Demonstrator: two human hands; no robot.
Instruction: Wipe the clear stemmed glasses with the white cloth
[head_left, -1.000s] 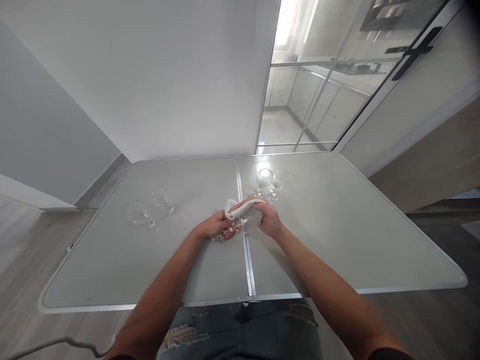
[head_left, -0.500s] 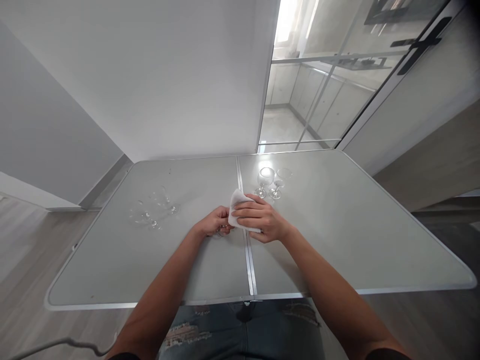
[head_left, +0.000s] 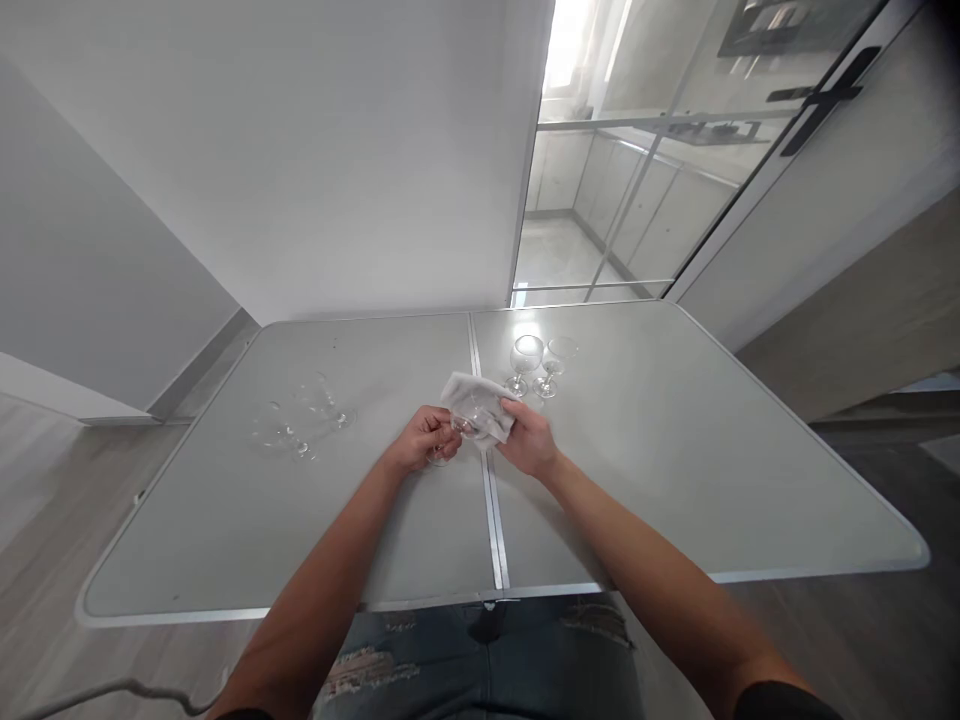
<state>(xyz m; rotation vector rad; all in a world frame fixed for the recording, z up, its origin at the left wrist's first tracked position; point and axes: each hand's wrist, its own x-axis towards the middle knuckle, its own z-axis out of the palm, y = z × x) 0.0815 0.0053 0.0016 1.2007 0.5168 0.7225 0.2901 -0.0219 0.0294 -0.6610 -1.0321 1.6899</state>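
Note:
My left hand point(head_left: 427, 438) is closed around the stem of a clear wine glass point(head_left: 466, 422), held tilted with its bowl pointing right and its foot at the lower left. A white cloth point(head_left: 484, 393) lies behind and against the bowl, which shows in front of it. My right hand point(head_left: 529, 436) pinches the cloth at its right edge, thumb on top; its other fingers are hidden behind the cloth. Both hands are above the table's middle seam.
Two stemmed glasses stand upright at the back, one point(head_left: 527, 352) left of the other point(head_left: 559, 355). Two more lie on their sides at the left, a nearer glass point(head_left: 276, 428) and a farther glass point(head_left: 319, 398). The pale folding table point(head_left: 675, 470) meets a white wall point(head_left: 375, 180).
My right hand has turned and shifted from lying over the cloth to gripping its right edge. The glass bowl now shows against the cloth. My left hand keeps its hold.

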